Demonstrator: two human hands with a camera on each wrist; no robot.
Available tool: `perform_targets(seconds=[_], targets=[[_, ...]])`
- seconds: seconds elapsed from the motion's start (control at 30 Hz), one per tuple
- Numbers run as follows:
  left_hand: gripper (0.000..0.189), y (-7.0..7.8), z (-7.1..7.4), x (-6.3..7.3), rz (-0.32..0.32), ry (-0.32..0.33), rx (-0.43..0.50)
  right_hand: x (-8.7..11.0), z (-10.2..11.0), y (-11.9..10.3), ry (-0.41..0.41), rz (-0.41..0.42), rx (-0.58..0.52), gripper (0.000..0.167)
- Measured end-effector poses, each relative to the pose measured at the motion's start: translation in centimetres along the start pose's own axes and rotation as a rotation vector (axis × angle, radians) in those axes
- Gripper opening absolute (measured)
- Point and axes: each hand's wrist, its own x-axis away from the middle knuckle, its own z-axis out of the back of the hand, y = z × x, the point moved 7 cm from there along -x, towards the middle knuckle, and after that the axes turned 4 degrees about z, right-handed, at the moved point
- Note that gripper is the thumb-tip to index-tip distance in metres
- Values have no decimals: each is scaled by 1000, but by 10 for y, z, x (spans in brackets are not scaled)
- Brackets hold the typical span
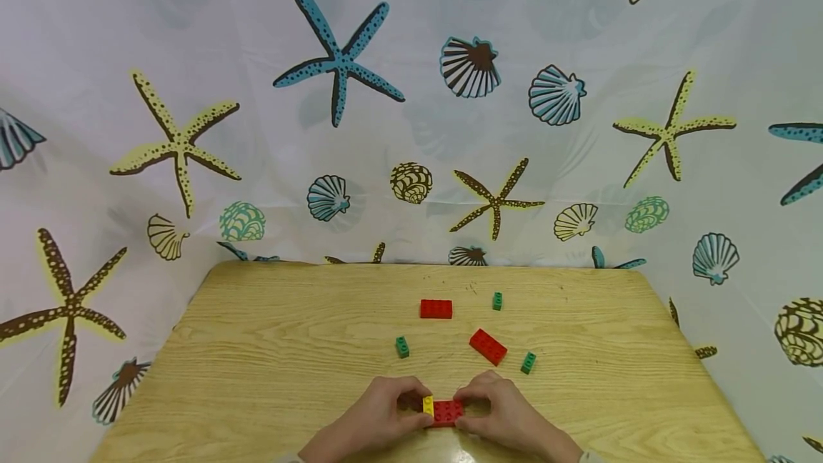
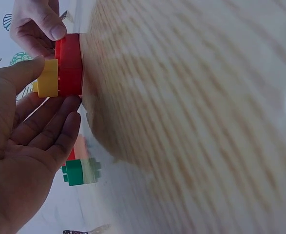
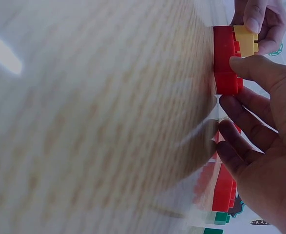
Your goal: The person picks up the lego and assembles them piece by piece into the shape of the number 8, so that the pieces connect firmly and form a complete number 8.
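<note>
On the wooden table (image 1: pixel 289 334), between the left hand (image 1: pixel 388 407) and the right hand (image 1: pixel 500 411), sits a red brick (image 1: pixel 448 414) with a yellow brick (image 1: pixel 428 406) on its left end. The left hand pinches the yellow brick between thumb and fingers; the right hand grips the red brick's right end. Beyond lie an angled red block (image 1: pixel 488 346), a straight red block (image 1: pixel 436 309) farther back, and three small green blocks (image 1: pixel 529 363), well apart. A seashell-patterned cloth (image 1: pixel 411 120) hangs behind.

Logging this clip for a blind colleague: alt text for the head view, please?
A person's left hand pinches a yellow brick on the left end of a red brick, which the right hand grips, on a wood-grain table. Two loose red bricks and three green bricks lie beyond, before a starfish-print cloth.
</note>
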Motion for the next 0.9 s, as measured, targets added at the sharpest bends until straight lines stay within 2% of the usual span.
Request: perform_targets(seconds=[0.53,0.9], targets=[[25,-1,0,-1,24,-4,19,-2,1,1,-16,-24,4,28],[24,-2,-2,-1,47,-8,29,-1,-1,1,-13,-9,2,27]])
